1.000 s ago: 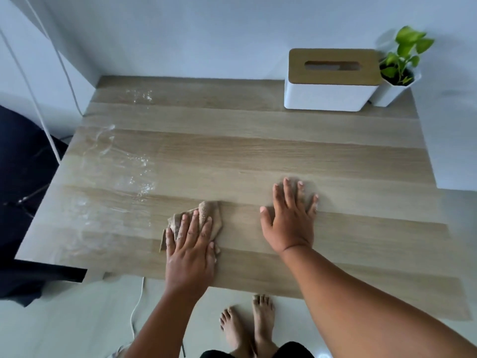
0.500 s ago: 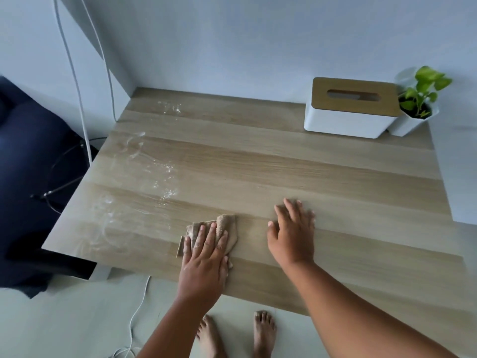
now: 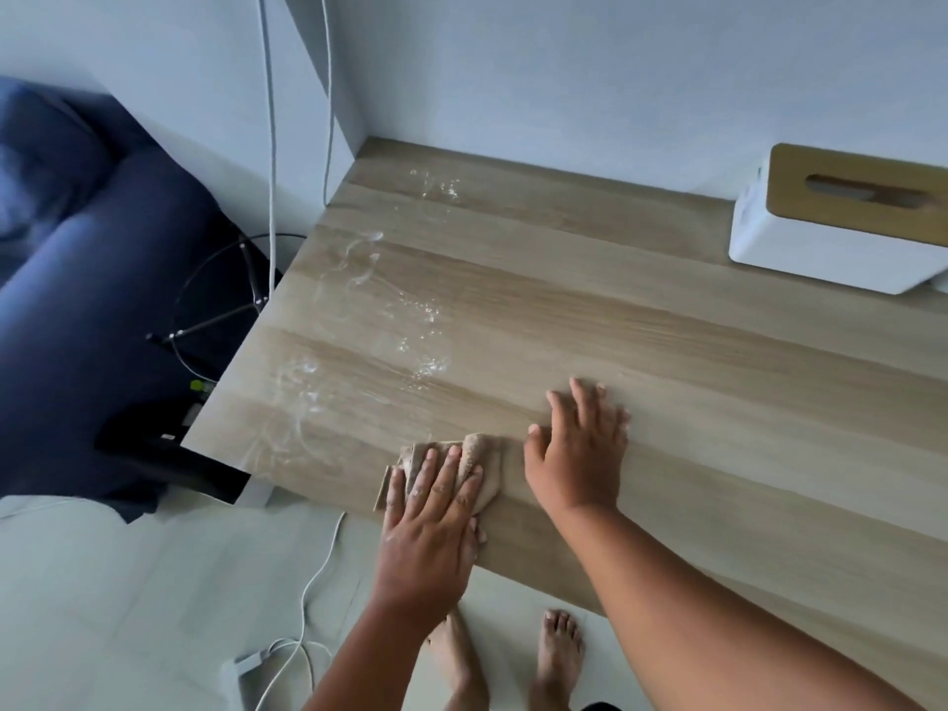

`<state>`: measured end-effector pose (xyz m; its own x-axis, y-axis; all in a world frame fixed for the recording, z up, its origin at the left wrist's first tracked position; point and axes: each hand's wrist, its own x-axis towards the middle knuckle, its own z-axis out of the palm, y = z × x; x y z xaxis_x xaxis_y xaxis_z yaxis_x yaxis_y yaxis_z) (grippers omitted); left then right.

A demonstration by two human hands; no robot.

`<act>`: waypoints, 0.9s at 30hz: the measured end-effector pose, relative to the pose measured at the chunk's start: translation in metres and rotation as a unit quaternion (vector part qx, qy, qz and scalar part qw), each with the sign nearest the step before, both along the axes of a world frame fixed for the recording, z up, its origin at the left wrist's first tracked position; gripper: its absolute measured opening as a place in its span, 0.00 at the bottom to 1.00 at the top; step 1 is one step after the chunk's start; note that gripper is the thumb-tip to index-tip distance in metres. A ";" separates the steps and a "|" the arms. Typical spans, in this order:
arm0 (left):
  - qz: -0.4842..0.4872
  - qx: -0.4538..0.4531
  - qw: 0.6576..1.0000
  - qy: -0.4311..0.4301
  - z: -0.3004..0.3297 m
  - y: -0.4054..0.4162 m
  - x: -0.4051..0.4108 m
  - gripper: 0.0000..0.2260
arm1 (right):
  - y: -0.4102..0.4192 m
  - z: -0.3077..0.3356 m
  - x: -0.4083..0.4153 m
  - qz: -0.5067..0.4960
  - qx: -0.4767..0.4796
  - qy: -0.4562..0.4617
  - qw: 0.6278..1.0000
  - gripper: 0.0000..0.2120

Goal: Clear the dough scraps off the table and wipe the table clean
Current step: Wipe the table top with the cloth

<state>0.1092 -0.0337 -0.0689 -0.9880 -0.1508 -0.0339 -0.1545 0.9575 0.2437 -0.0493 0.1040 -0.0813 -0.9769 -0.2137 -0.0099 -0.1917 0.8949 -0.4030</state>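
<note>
Crumpled beige-brown cloth (image 3: 474, 461) lies flat on the light wood-grain table (image 3: 667, 351), close to its near edge; long axis runs from about 7 o'clock to 1 o'clock, the bunched end pointing to 1 o'clock. Left hand (image 3: 431, 531) presses down on the cloth, fingers straight and slightly spread, aimed toward 12–1 o'clock, not curled around the fabric. Right hand (image 3: 577, 454) lies palm-down on the bare table just beside the cloth at its 3 o'clock, fingers extended and spread, holding nothing; whether the thumb touches the cloth, cannot tell. White floury smears and streaks (image 3: 359, 361) cover the table from 9 to 11 o'clock of the cloth, reaching to the far left corner. White tissue box with a slotted wooden lid (image 3: 841, 233) stands at 2 o'clock against the pale wall. Off the table at 9–10 o'clock: dark blue upholstered seat (image 3: 77, 300); white cables (image 3: 269, 146) hang down the wall. Bare feet (image 3: 513, 654) on the pale floor at 6 o'clock.
</note>
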 end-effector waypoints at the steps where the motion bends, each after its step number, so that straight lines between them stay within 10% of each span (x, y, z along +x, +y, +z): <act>1: 0.010 -0.005 1.000 -0.005 0.000 -0.010 0.001 0.27 | -0.007 -0.001 -0.001 -0.009 0.010 -0.011 1.000 0.24; 18: 0.057 -0.050 0.995 -0.060 -0.020 -0.077 -0.133 0.37 | -0.027 -0.018 -0.001 -0.039 0.102 0.028 0.994 0.32; 27: -0.165 0.027 0.985 0.040 -0.016 -0.097 -0.129 0.25 | -0.026 -0.017 -0.001 -0.037 0.129 0.027 0.991 0.32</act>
<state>-0.0197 -0.1307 -0.0850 -0.9830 0.1780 0.0460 0.1836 0.9379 0.2944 -0.0504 0.0783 -0.0980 -0.9903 -0.1392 -0.0032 -0.1372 0.9791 -0.1502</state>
